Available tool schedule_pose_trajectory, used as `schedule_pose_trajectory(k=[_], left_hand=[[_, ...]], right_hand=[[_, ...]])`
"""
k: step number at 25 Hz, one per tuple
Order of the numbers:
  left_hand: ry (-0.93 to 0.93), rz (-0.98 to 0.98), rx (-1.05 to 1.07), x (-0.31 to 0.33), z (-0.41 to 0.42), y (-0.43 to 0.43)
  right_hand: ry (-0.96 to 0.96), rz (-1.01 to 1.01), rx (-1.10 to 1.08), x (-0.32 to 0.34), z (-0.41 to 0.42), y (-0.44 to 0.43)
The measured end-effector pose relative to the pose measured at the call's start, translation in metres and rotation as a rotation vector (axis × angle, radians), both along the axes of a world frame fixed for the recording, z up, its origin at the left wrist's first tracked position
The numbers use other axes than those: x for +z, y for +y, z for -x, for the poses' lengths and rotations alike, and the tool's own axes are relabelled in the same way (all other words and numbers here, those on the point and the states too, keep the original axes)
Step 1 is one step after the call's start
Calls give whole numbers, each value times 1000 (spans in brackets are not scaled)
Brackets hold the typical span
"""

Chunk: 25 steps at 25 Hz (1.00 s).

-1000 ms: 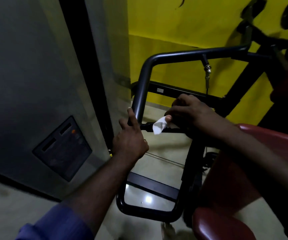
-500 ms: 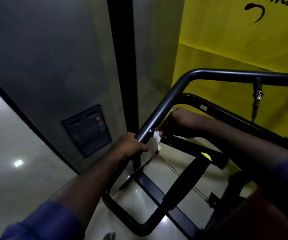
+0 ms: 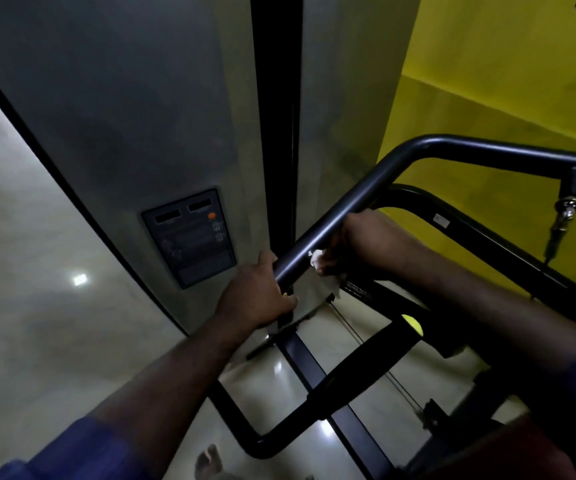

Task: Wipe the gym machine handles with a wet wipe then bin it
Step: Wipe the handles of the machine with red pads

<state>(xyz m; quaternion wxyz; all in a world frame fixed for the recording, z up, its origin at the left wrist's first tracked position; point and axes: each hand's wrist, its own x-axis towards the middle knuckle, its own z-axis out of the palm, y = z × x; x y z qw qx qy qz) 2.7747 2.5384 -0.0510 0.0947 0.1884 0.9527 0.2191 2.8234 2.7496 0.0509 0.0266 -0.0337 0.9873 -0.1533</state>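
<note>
A gym is indicated by the black tubular machine frame [image 3: 349, 202] under the fingers [image 3: 286, 299], the cable clip [image 3: 569, 211] right of them, a yellow wall [image 3: 487, 64] beyond.

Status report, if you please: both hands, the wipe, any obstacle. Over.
Left hand grips the handle bar. Right hand holds the wet wipe against the same bar, just above. Nothing blocks the bar; no bin in view.
</note>
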Motion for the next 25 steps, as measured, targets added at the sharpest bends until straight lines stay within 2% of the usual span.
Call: schedule_pose_trajectory(k=[3,5,7,11,14,18,22,25], left_hand=[[-360,-232,35,-2,6,-26],[-458,-326,104,-7,7,-35],[-387,-355,131,-9,7,-28],[-226,-352,138,5,11,3],[-252,-380,146,11,18,17],[-231,-372,139,15,26,31],[-252,-325,53,8,34,33],[-281,-220,-12,8,39,35]], right_hand=[[-27,69,-42,-1,-7,6],[-100,183,-97,1,-24,18],[-160,287,-126,2,-28,22],[-129,411,-112,-5,-5,8],[-142,381,-137,-13,-6,14],[-233,502,-185,-7,-12,22],[-242,400,-184,-7,18,2],[-240,357,-215,-3,5,5]])
